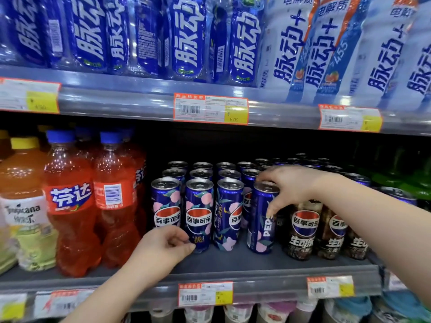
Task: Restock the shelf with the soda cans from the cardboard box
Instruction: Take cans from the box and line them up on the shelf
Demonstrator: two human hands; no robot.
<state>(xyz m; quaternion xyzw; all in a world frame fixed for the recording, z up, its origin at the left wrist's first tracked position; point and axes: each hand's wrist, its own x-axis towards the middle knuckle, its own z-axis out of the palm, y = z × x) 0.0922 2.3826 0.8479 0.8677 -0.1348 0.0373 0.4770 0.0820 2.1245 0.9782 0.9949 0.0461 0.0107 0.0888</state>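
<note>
- Our right hand grips the top rim of an upright blue soda can, fingers curled over it; the can stands on the shelf, front row, right end.
- Our left hand pinches the base of the second front can, fingers narrow.
- Long axis vertical on both cans.
- There's a gap between the right can and the third can; we judge the next move is sliding it left. Right hand is nearer.
- Cardboard box not in view.
</note>
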